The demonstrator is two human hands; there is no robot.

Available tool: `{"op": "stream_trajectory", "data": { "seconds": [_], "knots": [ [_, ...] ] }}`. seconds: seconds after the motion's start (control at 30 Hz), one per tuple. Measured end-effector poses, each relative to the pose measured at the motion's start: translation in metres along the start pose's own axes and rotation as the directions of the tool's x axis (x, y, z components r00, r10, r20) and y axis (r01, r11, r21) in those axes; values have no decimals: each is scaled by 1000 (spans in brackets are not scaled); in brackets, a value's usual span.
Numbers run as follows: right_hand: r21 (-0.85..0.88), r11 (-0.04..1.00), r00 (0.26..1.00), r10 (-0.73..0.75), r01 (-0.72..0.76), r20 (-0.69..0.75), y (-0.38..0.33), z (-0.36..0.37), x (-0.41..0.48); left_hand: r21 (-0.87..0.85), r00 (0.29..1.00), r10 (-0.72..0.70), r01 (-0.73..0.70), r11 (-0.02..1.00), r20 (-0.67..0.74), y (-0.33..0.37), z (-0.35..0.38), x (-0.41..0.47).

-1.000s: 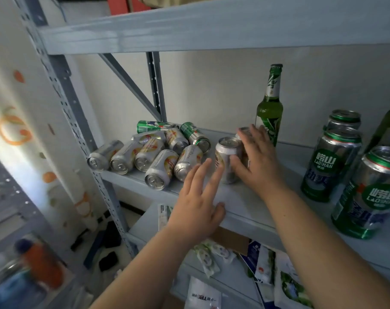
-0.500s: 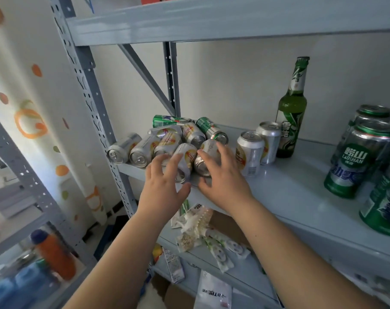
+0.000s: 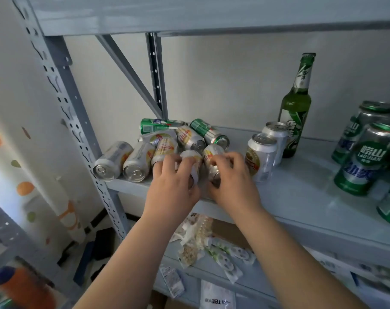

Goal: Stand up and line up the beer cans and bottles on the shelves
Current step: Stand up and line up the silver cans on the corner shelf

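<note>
both hands' fingers (image 3: 185, 162) each curl round a toppled silver-and-yellow can (image 3: 190, 156)

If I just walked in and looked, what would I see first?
Probably the pile of silver cans lying on their sides at the left end of the shelf, with the left hand and the right hand each closing on one. Next, the tall green bottle standing at the back, beside two upright silver cans.

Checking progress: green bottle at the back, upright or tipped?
Upright. The green bottle stands on its base on the shelf, neck and cap pointing up, behind two standing silver cans.
</note>
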State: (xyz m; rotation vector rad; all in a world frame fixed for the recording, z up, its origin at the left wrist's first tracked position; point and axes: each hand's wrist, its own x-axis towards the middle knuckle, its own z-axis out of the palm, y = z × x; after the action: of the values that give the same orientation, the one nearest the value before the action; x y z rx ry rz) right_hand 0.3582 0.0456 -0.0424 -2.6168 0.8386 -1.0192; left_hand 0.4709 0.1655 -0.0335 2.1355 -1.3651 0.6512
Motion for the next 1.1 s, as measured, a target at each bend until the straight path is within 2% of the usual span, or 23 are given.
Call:
{"op": "stream_trajectory", "data": {
  "seconds": [0.13, 0.23, 0.37, 0.5, 0.63, 0.77, 0.93, 1.1],
  "knots": [
    [2, 999, 997, 34, -33, -68, -7, -18, 0, -79, 999, 48, -49, 996, -11, -4, -19, 21],
    [-60, 998, 999, 27, -28, -23, -15, -32, 12, -145, 997, 72, -74, 987, -20, -6, -26, 37],
    [-126, 992, 1000, -12, 12, 1, -22, -46, 36, -215, 996, 76, -67, 974, 35, -13, -21, 54],
    [-194, 980, 994, -28, 49, 107, -23, -55, 56, -207, 987, 127, -104, 973, 103, -22, -21, 66],
    [-288, 953, 988, -51, 91, 145, -24, -53, 62, -185, 969, 218, -195, 963, 114, -34, -15, 69],
    [-331, 932, 980, -93, 147, 174, -26, -53, 68, -196, 956, 238, -204, 959, 171, -44, -12, 69],
    [-341, 938, 982, -2, 68, 188, -26, -63, 80, -248, 955, 255, -212, 945, 153, -52, -12, 70],
    [-354, 932, 959, 23, 82, 283, -27, -74, 88, -266, 948, 283, -239, 934, 143, -56, -11, 69]
  ]
}}
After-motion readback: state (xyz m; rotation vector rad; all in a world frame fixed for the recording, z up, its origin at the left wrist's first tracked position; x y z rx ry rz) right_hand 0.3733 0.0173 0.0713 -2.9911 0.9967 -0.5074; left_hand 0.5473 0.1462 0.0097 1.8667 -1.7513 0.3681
